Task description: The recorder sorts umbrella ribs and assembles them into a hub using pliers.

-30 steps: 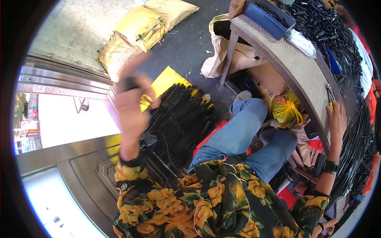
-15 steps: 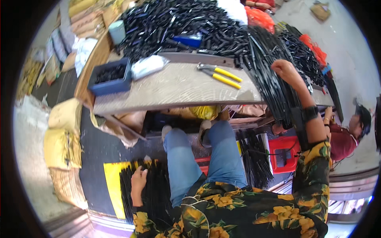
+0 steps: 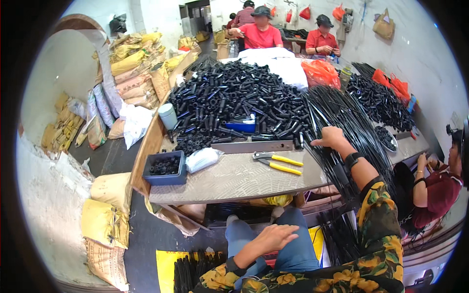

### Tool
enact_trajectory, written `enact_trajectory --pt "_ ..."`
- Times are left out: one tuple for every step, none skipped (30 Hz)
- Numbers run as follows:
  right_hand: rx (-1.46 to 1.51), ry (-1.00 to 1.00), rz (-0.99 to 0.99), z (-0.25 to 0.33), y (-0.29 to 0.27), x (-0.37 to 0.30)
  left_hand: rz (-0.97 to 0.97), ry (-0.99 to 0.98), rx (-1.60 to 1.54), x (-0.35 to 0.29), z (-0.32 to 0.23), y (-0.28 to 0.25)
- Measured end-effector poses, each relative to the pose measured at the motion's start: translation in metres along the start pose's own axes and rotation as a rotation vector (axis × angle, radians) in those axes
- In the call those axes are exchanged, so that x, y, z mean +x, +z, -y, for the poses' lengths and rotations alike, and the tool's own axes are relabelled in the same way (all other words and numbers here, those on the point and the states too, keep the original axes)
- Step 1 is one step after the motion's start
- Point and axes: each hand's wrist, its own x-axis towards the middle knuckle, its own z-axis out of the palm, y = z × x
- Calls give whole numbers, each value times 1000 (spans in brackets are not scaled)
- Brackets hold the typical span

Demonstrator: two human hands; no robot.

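My left hand (image 3: 276,238) is over my lap, palm down, its fingers stretched out and holding nothing. My right hand (image 3: 333,137) reaches over a bundle of long thin black rods (image 3: 359,129) at the right of the bench. Its fingers are drawn together; what they hold, if anything, cannot be made out. To the left of that hand lie yellow-handled pliers (image 3: 279,163) on the bench top (image 3: 234,183). A large heap of short black tubular parts (image 3: 229,93) covers the back of the bench, with a blue scoop-like piece (image 3: 242,124) in it.
A blue-grey bin (image 3: 166,177) of small black parts and a clear plastic bag (image 3: 204,160) sit at the bench's left. More black rods (image 3: 190,273) lie beside my left leg, others (image 3: 337,237) by my right. Stacked sacks (image 3: 105,222) stand left; a co-worker (image 3: 437,195) sits right.
The view has tilted up, showing co-workers beyond the bench. My left hand has left the rods at my left and come over my lap. My right hand's fingers now point left across the rods.
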Motion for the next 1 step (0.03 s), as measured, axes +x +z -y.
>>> enact_trajectory --pt "-21 -27 -29 -2 8 8 88 16 32 15 -5 -2"
